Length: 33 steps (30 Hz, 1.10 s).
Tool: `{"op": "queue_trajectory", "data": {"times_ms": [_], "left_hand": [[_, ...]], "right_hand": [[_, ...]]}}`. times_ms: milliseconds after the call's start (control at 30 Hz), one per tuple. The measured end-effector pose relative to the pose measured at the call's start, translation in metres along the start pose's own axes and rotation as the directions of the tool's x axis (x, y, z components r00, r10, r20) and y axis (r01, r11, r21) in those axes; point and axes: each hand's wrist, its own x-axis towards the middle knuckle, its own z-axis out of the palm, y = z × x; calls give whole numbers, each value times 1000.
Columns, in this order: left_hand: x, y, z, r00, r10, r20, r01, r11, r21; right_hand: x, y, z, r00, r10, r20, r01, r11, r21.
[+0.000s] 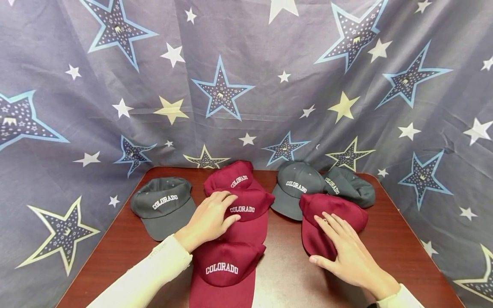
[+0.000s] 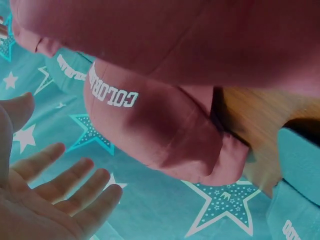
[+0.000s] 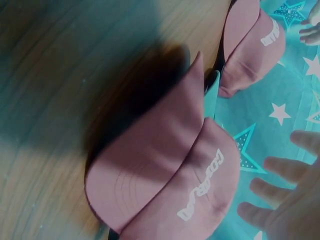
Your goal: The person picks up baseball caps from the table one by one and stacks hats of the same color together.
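Observation:
My left hand (image 1: pixel 213 218) hovers over the left edge of the middle maroon cap (image 1: pixel 248 229), its fingers relaxed and thumb apart. In the left wrist view, nothing lies within that hand's fingers (image 2: pixel 87 200). A maroon cap (image 1: pixel 233 173) sits behind, and another maroon cap (image 1: pixel 223 284) lies nearest me; both read COLORADO. On the right, my right hand (image 1: pixel 348 252) spreads above a further maroon cap (image 1: pixel 319 203), partly covering its lettering. The right wrist view has its extended fingers (image 3: pixel 285 170) beside that cap's crown, holding nothing.
A dark grey cap (image 1: pixel 165 203) sits at the table's left. Two more dark grey caps, one upright (image 1: pixel 298 179) and one leaning beside it (image 1: pixel 352 188), stand at the back right. Behind the brown table (image 1: pixel 285 265) hangs a star-patterned cloth (image 1: pixel 262 107).

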Motion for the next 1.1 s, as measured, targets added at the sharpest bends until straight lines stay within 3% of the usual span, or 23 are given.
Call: {"op": "queue_trajectory", "data": {"times_ms": [233, 467, 800, 1000, 1100], "left_hand": [[15, 2, -1, 999, -34, 36, 33, 999, 18], [29, -2, 9, 996, -52, 69, 51, 999, 16], [35, -8, 20, 987, -100, 123, 99, 995, 18], [37, -7, 27, 971, -136, 196, 139, 990, -2], [37, -8, 31, 969, -147, 197, 147, 989, 13]], "right_hand": [[-2, -6, 2, 1000, 21, 24, -21, 1000, 14], [-4, -10, 3, 999, 30, 41, -31, 999, 20], [-5, -11, 7, 999, 21, 36, -21, 1000, 16], [-5, -12, 9, 1000, 9, 27, -10, 1000, 18], [-5, -12, 10, 1000, 11, 29, -12, 1000, 24]]}}
